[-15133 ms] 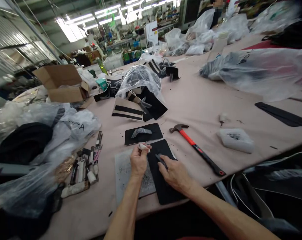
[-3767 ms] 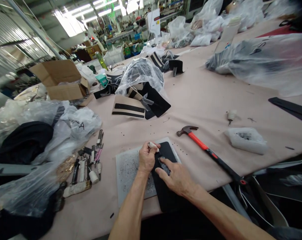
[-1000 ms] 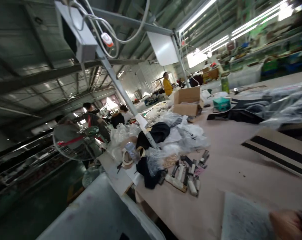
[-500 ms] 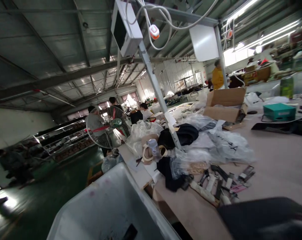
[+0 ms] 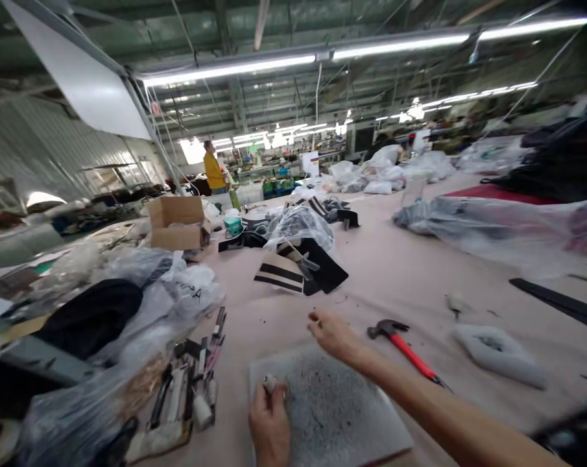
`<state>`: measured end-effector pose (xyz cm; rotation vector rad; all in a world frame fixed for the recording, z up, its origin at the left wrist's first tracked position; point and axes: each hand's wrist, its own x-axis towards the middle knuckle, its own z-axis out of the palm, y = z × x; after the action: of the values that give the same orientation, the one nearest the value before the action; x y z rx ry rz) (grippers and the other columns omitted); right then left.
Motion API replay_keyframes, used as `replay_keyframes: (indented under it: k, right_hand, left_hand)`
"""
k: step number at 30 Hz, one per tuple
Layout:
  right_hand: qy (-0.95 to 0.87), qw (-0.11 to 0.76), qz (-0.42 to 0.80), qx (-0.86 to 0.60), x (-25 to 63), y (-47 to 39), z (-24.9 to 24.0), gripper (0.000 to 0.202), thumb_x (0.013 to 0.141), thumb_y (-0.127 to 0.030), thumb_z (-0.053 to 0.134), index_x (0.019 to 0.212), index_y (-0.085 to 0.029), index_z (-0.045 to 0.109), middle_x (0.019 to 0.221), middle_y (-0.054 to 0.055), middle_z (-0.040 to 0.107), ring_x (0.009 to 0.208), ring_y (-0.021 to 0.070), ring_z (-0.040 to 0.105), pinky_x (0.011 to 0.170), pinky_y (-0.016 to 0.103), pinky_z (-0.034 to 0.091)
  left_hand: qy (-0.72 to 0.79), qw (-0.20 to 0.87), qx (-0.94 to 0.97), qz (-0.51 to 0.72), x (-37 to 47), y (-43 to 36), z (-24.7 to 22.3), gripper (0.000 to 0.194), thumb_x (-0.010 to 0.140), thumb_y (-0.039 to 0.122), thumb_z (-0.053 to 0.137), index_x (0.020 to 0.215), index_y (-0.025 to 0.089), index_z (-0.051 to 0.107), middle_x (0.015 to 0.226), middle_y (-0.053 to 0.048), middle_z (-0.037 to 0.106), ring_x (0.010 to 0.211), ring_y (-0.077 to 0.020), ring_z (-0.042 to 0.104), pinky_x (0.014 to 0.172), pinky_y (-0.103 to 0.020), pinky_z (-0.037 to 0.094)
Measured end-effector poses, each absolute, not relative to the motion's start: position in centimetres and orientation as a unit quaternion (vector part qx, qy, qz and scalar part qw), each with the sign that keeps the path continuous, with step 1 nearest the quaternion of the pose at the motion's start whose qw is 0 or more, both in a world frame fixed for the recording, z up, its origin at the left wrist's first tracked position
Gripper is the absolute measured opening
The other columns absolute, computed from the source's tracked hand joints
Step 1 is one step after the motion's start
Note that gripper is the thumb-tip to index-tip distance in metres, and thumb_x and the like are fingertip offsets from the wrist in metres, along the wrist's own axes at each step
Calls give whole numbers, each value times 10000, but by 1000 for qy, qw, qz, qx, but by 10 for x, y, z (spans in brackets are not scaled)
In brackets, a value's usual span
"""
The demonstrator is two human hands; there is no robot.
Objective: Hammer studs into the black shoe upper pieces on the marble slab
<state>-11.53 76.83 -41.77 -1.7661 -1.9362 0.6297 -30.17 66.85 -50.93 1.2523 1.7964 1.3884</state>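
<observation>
My left hand (image 5: 270, 425) is at the left edge of a whitish board (image 5: 342, 415) strewn with dark specks. Its thumb and fingers close round a small pale piece with a metallic-looking tip (image 5: 270, 383), too blurred to name. Over the board's far edge reaches my right hand (image 5: 335, 334), its fingers curled together; whether they pinch something small I cannot make out. Right of that hand lies a claw hammer (image 5: 410, 353) with a red handle. Beyond it, dark and beige striped pieces (image 5: 283, 272) lie beside a clear plastic bag (image 5: 300, 227).
Several hand tools (image 5: 186, 389) are gathered at the left, near plastic bags (image 5: 191, 285) and a cardboard box (image 5: 176, 224). A white bag of small dark bits (image 5: 497, 353) and black strips (image 5: 560, 301) lie on the right. A person in yellow (image 5: 214, 170) stands far back.
My view has swung right and down from the fan and the large white bin to the tabletop. Both my hands, the speckled board and the hammer now show.
</observation>
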Motion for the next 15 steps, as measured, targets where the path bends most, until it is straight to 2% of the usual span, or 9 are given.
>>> replay_keyframes:
  k: [3, 6, 11, 15]
  right_hand:
    - [-653, 235, 209, -689, -62, 823, -422, 362, 922, -199, 499, 1220, -57, 648, 1197, 202, 681, 1119, 272, 643, 959, 342, 458]
    - [-643, 256, 197, -694, -44, 864, -429, 407, 917, -203, 503, 1287, -61, 598, 1259, 197, 647, 1156, 265, 613, 984, 336, 435]
    - [-693, 292, 173, -636, -81, 910, -419, 396, 928, -223, 489, 1292, -101, 587, 1291, 157, 618, 1179, 254, 574, 1007, 327, 409]
    - [-766, 307, 151, -544, -128, 942, -398, 571, 879, -169, 537, 1442, -141, 451, 1481, 124, 477, 1324, 244, 442, 1098, 345, 331]
  left_hand:
    - [682, 272, 464, 494, -312, 671, -515, 696, 728, 855, 548, 813, 180, 692, 745, -86, 722, 733, -275, 688, 654, -311, 530]
    - [690, 252, 460, 498, -307, 669, -517, 645, 761, 823, 549, 821, 196, 688, 743, -74, 725, 726, -268, 689, 664, -302, 528]
    - [705, 214, 424, 526, -293, 669, -516, 640, 764, 832, 543, 816, 209, 681, 755, -73, 736, 737, -270, 705, 662, -296, 533]
    - [711, 194, 416, 532, -290, 671, -514, 690, 739, 882, 508, 788, 213, 671, 664, -64, 704, 644, -254, 677, 619, -294, 533]
